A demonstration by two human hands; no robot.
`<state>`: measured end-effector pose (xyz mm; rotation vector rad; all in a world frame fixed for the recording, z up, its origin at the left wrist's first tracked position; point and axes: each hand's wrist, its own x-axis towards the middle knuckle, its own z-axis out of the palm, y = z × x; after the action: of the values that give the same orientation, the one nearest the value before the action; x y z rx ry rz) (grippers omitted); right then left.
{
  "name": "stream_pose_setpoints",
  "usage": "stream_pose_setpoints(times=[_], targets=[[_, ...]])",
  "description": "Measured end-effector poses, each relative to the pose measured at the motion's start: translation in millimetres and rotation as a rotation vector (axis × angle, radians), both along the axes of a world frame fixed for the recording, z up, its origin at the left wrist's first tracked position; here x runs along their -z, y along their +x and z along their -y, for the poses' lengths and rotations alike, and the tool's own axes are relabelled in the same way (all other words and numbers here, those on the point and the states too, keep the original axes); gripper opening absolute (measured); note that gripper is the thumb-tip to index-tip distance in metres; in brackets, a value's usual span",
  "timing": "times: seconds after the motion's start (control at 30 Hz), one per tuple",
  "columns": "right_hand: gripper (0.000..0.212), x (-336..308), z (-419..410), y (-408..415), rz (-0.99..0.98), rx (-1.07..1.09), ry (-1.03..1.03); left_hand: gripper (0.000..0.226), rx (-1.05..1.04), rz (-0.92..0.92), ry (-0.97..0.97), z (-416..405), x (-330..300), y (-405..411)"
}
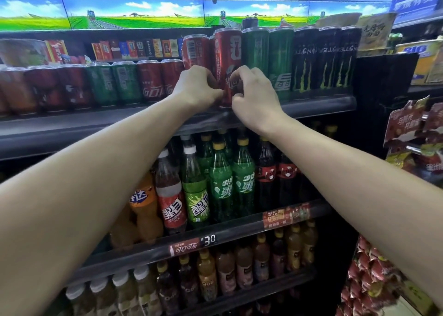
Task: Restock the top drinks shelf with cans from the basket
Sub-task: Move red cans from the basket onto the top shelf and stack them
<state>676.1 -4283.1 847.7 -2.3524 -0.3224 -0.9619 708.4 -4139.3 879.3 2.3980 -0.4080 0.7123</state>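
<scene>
Red aluminium is what both hands are on: a tall red can (pixel 226 59) standing upright at the front edge of the top shelf (pixel 318 104), its long axis vertical. The left hand (pixel 196 87) presses its curled grip against the can's left flank, the right hand (pixel 251 92) cups the lower right side with fingers bent around it, so the can is pinched between the two, directly ahead of both and about equally near each. It stands between a second tall red can (pixel 195 49) on its left and two tall green cans (pixel 255 49) on its right; next along, three black cans (pixel 323 56). To the left runs a shorter row (I count roughly two red, two green, then darker ones that blur out). The next move, I judge, is a small push straight back or a twist to face the label. No basket is in view.
</scene>
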Motion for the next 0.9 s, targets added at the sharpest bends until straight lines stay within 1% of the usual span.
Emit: stream_pose_setpoints(times=[0.07, 0.13, 0.2, 0.27, 0.37, 0.43, 0.5, 0.63, 0.77, 0.9], targets=[[0.037, 3.8, -0.1, -0.5, 0.022, 0.001, 0.01, 0.019, -0.002, 0.012, 0.046, -1.2, -0.2, -5.4], [0.034, 10.3, -1.1, -3.3, 0.098, -0.014, 0.066, 0.015, -0.017, 0.078, 0.077, -6.5, 2.3, -13.6], [0.027, 21.7, -5.3, -9.1, 0.209, -0.056, 0.136, 0.007, -0.033, 0.193, 0.057, -16.8, 10.9, -22.4], [0.022, 40.0, -13.9, -17.1, 0.249, -0.121, 0.178, 0.003, -0.031, 0.338, 0.021, -28.0, 27.0, -34.6], [0.018, 83.9, -29.8, -31.2, 0.141, -0.23, 0.183, 0.008, -0.015, 0.49, 0.008, -43.0, 67.9, -60.2], [0.016, 123.1, -39.8, -41.1, 0.034, -0.299, 0.178, 0.009, -0.007, 0.472, 0.037, -52.2, 110.0, -79.3], [0.014, 168.4, -49.9, -50.1, -0.081, -0.353, 0.168, 0.01, 0.013, 0.328, 0.103, -61.7, 164.9, -95.3], [0.013, 270.7, -67.2, -66.8, -0.413, -0.395, 0.152, 0.016, 0.009, -0.079, 0.172, -83.8, 293.2, -125.8], [0.017, 379.6, -81.4, -89.0, -0.744, -0.342, 0.163, 0.018, -0.089, -0.426, 0.134, -106.2, 403.7, -161.0], [0.017, 470.6, -84.2, -116.8, -1.029, -0.26, 0.151, 0.02, -0.146, -0.709, 0.109, -128.9, 488.0, -192.6]])
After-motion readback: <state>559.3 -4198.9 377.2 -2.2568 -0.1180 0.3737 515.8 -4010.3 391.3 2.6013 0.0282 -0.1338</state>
